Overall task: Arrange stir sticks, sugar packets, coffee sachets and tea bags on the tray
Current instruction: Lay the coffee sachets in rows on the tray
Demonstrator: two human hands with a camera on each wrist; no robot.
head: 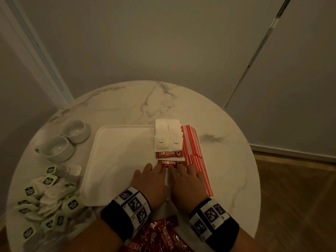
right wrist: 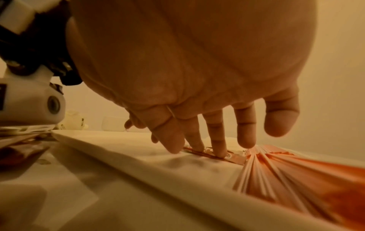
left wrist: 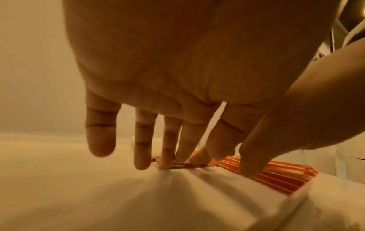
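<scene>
A white tray [head: 116,160] lies mid-table. Along its right side lie white sugar packets [head: 167,137] and a row of red-striped stir sticks [head: 193,148]. One red coffee sachet [head: 169,154] lies below the sugar. A second coffee sachet [head: 171,163] lies just nearer me, and the straight fingertips of both hands rest on it. My left hand [head: 154,170] touches its left end and my right hand [head: 183,171] its right end. The wrist views show the same flat sachet [left wrist: 177,166] [right wrist: 213,154] under straight fingers, with the stir sticks [left wrist: 276,173] [right wrist: 296,171] beside it.
A heap of tea bags [head: 47,193] lies on the round marble table [head: 227,142] at the left. Two white cups [head: 54,148] [head: 75,130] stand behind it. Loose coffee sachets [head: 160,237] lie at the near edge between my wrists. Walls stand close behind.
</scene>
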